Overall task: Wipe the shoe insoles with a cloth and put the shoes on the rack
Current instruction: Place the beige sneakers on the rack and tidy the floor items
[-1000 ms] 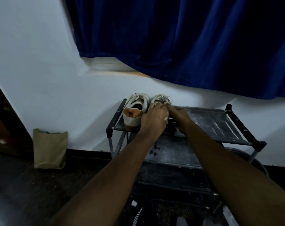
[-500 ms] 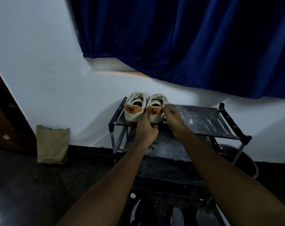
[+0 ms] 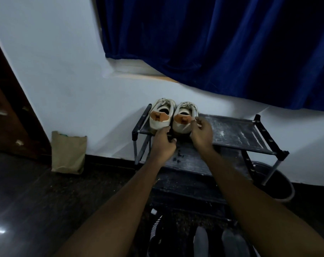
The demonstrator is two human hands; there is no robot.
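White wall (image 3: 55,71) fills the back, and a dark blue curtain (image 3: 222,43) hangs over the upper right, its hem draped past a window ledge (image 3: 139,71). Dark glossy floor (image 3: 28,201) below. Brown door (image 3: 7,117) at the left edge. Black shoe rack (image 3: 240,130) stands against the wall with several tiers, the top shelf dusty with white streaks. Dark bucket (image 3: 279,186) on the floor just right of the rack, partly behind its leg. Brown paper bag (image 3: 68,153) leans on the wall left of the rack, well apart from it. Striped footwear (image 3: 155,236) and grey shoes (image 3: 201,240) sit low at the bottom edge, too dim to read.

Task pair: left shoe (image 3: 160,117) and right shoe (image 3: 182,121), off-white with orange heel patches, upright on the left end of the top shelf, side by side and touching, heels toward the camera.

Left grip (image 3: 163,143) is at the front rail under the left shoe's heel, fingers curled, thumb tucked below. Holding or just touching: cannot tell. Right grip (image 3: 202,133) has curled fingers against the right shoe's outer heel side. Pinch or plain contact: cannot tell.
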